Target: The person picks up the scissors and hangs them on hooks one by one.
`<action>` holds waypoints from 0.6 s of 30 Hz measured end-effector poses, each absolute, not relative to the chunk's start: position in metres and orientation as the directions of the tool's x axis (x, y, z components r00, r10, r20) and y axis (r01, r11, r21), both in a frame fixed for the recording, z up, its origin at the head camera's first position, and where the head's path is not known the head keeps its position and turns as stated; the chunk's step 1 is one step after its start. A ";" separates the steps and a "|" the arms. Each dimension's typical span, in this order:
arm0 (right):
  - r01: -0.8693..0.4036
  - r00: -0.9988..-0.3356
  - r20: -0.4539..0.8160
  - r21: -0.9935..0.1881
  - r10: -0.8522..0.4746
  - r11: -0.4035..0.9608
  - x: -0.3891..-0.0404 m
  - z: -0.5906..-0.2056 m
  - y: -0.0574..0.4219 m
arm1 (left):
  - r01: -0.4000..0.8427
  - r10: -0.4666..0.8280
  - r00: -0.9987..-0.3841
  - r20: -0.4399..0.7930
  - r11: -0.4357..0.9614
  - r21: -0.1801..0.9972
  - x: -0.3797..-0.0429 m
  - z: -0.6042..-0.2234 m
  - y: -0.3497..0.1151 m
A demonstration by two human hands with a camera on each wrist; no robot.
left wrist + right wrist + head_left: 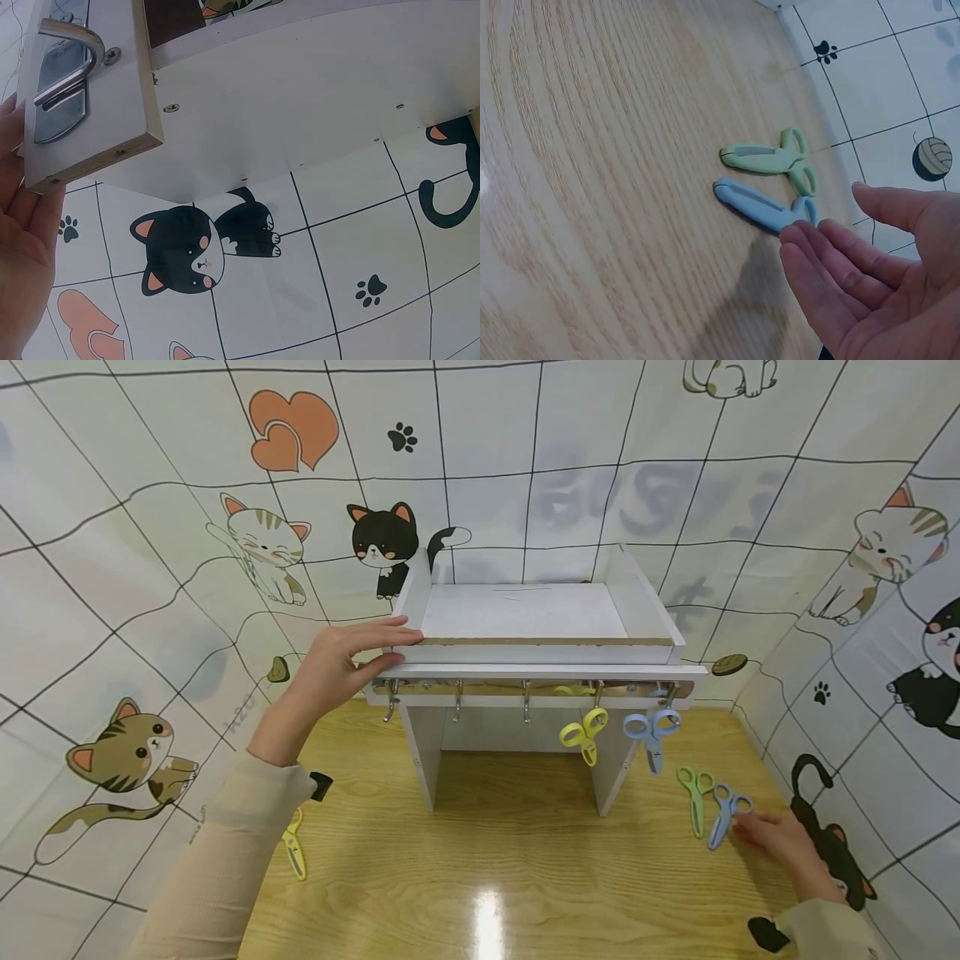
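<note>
My left hand (337, 664) rests on the left end of a white shelf (540, 653), fingers lying over its upper edge and thumb lower on the front. In the left wrist view, that hand's fingers sit against the board's end beside a metal hook (75, 60). My right hand (783, 847) is low over the tabletop, fingers extended and thumb apart. Its fingertips are at the handle of blue scissors (754, 206); whether they touch is unclear. Green scissors (761, 159) lie beside the blue pair.
Yellow scissors (583, 737) and another blue pair (654, 737) hang from the shelf's right hooks. Several hooks line the front rail (491, 691). More yellow scissors (295, 847) lie at the left on the wooden tabletop (420, 868). Cat-patterned sheeting (487, 502) surrounds the table.
</note>
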State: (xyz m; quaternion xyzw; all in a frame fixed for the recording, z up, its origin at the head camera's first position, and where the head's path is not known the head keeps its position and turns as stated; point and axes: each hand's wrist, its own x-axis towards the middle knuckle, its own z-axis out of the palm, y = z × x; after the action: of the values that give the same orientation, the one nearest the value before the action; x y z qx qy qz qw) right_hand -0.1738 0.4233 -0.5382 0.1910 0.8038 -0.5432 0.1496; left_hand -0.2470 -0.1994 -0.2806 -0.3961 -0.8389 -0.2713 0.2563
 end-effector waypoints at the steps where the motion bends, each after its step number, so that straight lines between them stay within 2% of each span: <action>1: 0.493 -0.870 -0.472 -0.814 0.143 0.306 -0.174 -0.540 0.424 | 0.803 0.525 -0.555 0.645 0.540 0.252 -0.247 -0.281 -0.199; 9: 0.629 -0.777 -0.622 -0.773 0.099 0.082 -0.169 -0.553 0.433 | 0.805 0.526 -0.549 0.649 0.541 0.243 -0.248 -0.281 -0.198; 15: 0.623 -0.780 -0.619 -0.782 0.090 0.024 -0.173 -0.556 0.432 | 0.802 0.523 -0.555 0.646 0.541 0.251 -0.247 -0.281 -0.199; 18: 0.617 -0.784 -0.609 -0.785 0.118 0.048 -0.177 -0.559 0.429 | 0.803 0.524 -0.555 0.646 0.540 0.252 -0.247 -0.280 -0.199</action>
State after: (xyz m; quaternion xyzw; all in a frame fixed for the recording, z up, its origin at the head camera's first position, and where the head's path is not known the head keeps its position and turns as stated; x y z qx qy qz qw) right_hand -0.1771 0.4286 -0.5588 0.2638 0.6968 -0.6376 0.1958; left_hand -0.2469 -0.1989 -0.2804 -0.3955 -0.8390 -0.2712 0.2569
